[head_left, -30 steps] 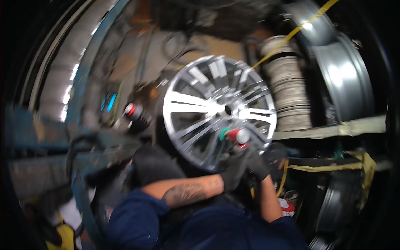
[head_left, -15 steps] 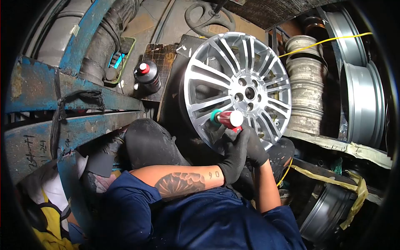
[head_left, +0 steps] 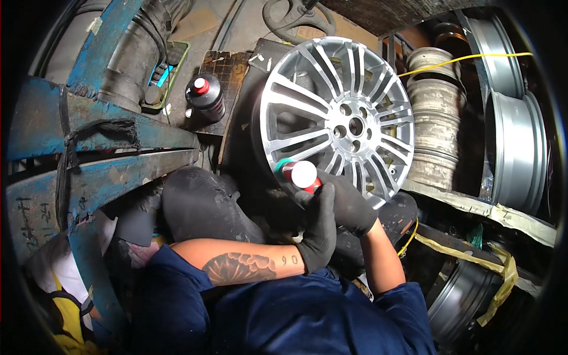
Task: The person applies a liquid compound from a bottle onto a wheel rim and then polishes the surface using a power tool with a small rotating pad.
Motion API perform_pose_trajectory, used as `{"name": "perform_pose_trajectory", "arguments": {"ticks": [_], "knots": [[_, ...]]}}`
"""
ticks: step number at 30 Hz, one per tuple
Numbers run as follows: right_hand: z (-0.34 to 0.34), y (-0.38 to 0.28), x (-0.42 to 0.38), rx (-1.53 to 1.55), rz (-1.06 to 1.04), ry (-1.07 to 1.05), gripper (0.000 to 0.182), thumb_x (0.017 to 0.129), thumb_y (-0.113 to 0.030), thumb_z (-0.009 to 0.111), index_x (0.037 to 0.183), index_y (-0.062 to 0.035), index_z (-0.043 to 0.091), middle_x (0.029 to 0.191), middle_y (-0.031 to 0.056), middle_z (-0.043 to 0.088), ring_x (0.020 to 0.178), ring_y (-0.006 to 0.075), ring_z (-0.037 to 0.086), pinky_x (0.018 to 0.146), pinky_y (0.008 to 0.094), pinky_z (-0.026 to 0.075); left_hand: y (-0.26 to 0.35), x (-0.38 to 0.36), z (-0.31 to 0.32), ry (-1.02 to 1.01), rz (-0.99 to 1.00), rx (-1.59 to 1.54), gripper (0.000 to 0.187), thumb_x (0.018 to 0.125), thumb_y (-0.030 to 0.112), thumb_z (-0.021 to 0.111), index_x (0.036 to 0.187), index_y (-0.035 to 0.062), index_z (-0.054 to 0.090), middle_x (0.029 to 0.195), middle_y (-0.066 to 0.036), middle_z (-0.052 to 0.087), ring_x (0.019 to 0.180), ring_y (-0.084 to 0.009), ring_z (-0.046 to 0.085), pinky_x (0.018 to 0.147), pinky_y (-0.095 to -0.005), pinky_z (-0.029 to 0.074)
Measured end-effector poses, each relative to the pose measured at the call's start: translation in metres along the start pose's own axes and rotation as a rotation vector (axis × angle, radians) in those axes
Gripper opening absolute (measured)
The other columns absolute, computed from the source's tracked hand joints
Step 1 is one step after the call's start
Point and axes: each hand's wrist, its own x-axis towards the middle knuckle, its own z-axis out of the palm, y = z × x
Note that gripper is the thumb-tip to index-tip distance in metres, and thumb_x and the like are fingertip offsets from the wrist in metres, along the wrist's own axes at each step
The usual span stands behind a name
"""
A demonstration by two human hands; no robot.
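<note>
A silver multi-spoke car wheel rim (head_left: 355, 127) leans face up in front of me. Over its lower left edge is a small air sander (head_left: 303, 174), with a red body, a round white end and a green pad against or close to the rim. My left hand (head_left: 319, 228), in a black glove, is closed on the sander's handle from the left. My right hand (head_left: 354, 206), also black-gloved, wraps round it from the right, beside the left. Most of the handle and some fingers are hidden by the gloves.
A dark bottle with a red cap (head_left: 205, 99) stands on a board at left. Blue metal beams (head_left: 100, 127) run along the left. Several stacked rims (head_left: 435, 115) and silver rims (head_left: 518, 151) fill the right-hand rack. A steering wheel (head_left: 299, 21) lies at the back.
Both hands have moved the sander left along the lower edge of the rim. The rim sits almost the same; the view has shifted slightly.
</note>
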Motion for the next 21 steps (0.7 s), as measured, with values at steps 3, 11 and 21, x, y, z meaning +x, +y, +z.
{"name": "perform_pose_trajectory", "arguments": {"ticks": [3,11,21], "knots": [[0.005,0.005,-0.004,-0.044,-0.030,0.060,0.038,0.088,-0.030,0.069,0.117,-0.0085,0.059,0.097,0.0218,0.069,0.091,0.0447,0.065,0.075,0.0525,0.049,0.006,-0.005,-0.001,0.005,0.003,-0.034,0.043,0.100,0.040,0.059,0.128,0.0077,0.054,0.116,-0.005,0.061,0.104,-0.0125,0.059,0.090,-0.0296,0.048],[0.009,-0.009,0.009,0.016,-0.052,0.071,0.038,0.089,-0.038,0.071,0.110,-0.0073,0.062,0.090,0.0220,0.069,0.087,0.0441,0.066,0.074,0.0507,0.049,0.006,0.002,-0.017,0.072,0.023,-0.059,0.037,0.104,0.036,0.055,0.119,0.0022,0.057,0.105,-0.006,0.063,0.095,-0.0124,0.059,0.082,-0.0301,0.049],[0.009,0.016,-0.011,0.092,0.142,0.169,0.046,0.091,-0.038,0.069,0.122,-0.0032,0.063,0.093,0.0200,0.070,0.083,0.0355,0.068,0.075,0.0419,0.052,-0.041,0.023,-0.020,-0.084,0.007,0.219,0.055,0.100,0.047,0.058,0.134,0.0043,0.052,0.122,-0.006,0.058,0.110,-0.0130,0.057,0.095,-0.0294,0.048]]}}
